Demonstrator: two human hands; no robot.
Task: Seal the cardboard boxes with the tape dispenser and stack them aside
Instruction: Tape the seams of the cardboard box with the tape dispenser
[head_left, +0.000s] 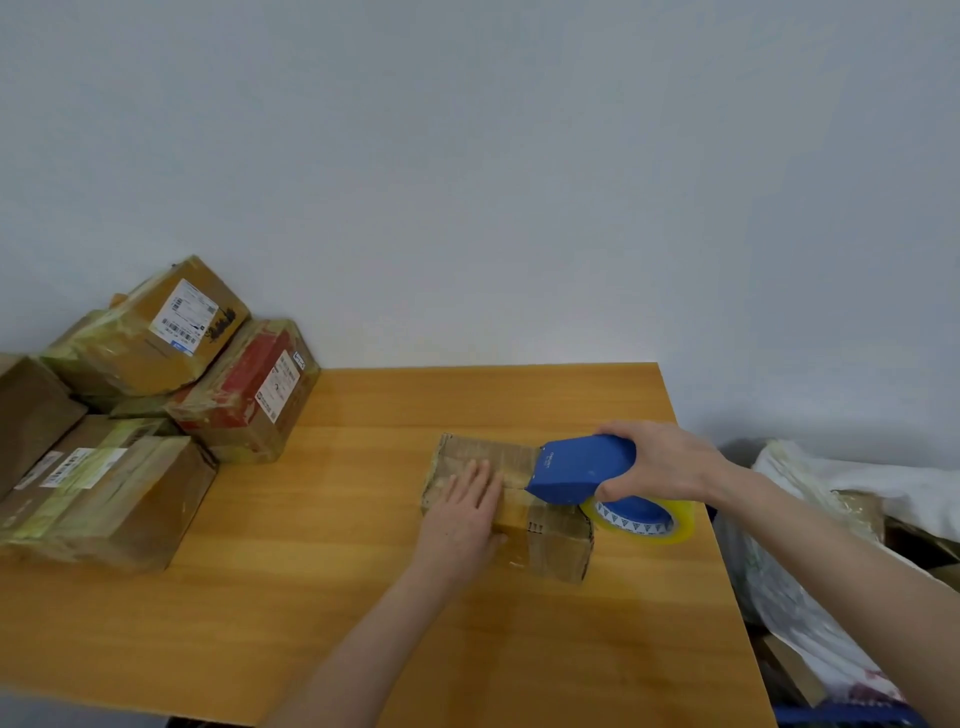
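Your left hand (465, 512) lies flat with straight fingers, pressing the top of the small brown cardboard box (550, 540) near the right edge of the wooden worktop (337, 545). Your right hand (662, 460) grips the blue plastic tape dispenser (582, 470), its nose touching the box top. Taped cardboard boxes (156, 415) are piled at the far left corner.

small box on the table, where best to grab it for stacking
Probably its two end walls, one hand from each side: the small box lies flat and low, its top taken by the flat left hand and the tape dispenser that the right hand grips.
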